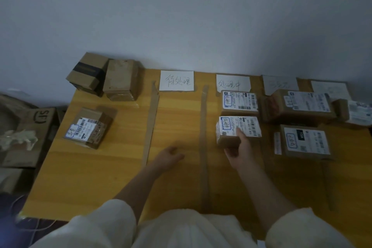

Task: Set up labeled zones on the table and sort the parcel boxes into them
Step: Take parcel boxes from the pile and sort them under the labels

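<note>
My right hand [238, 148] grips the near end of a small parcel box [239, 128] with a white shipping label, in the second zone, just in front of another labelled box [239, 101]. My left hand [170, 155] rests on the yellow table [100, 177] in the first zone, fingers loosely curled, holding nothing. Handwritten paper zone labels [176, 80] [233, 83] [279, 84] lie along the far edge. Brown tape strips [150, 123] [203, 137] divide the zones. A labelled box [89, 127] sits at the left. Two larger boxes [298, 107] [305, 141] lie in the third zone.
Two plain cardboard boxes [88, 73] [121, 79] stand at the table's far left corner against the wall. A further parcel [356, 113] and a fourth paper label [330, 88] are at the far right. Flattened cartons [26, 137] lie on the floor left of the table.
</note>
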A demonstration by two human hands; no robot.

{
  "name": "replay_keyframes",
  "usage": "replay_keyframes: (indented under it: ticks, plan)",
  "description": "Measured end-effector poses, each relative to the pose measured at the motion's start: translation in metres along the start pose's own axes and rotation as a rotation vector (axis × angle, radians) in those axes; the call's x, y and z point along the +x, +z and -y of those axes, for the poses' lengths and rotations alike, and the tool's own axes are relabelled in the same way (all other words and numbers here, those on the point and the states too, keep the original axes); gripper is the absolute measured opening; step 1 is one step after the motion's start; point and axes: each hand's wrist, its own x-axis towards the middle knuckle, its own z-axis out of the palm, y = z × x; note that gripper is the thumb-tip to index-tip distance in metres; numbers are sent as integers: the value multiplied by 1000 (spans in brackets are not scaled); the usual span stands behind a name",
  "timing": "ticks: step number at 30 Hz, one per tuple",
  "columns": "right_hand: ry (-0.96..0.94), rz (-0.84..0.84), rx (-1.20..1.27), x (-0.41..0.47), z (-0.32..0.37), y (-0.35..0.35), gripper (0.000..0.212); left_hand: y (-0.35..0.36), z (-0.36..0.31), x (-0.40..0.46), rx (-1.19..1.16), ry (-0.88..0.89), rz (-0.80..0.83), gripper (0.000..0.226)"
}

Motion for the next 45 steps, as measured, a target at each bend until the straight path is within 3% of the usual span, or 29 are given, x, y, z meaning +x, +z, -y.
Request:
replay_keyframes:
  ticks: [13,18,22,25,32,37,45]
  plan:
    - [-44,-53,102,-3,-4,4,50,-3,6,5,-35,17,24,62]
    - [-43,-66,-19,-10,-7,4,38,-4,8,5,-69,24,33,58]
    - [-20,-175,-106,-23,-17,11,48,-9,10,4,-103,26,42,56]
    - [-10,-228,-221,-39,-34,21,41,-16,14,0,-132,56,2,51]
    - [-102,113,-698,-63,-86,75,12,-60,35,-14,-248,87,-236,37]
    - [-129,351,-1021,-75,-121,132,7,-101,77,-23,-436,28,-394,26]
    - [-191,499,-1268,-78,-186,213,8,-146,153,-32,-651,-119,-536,23]
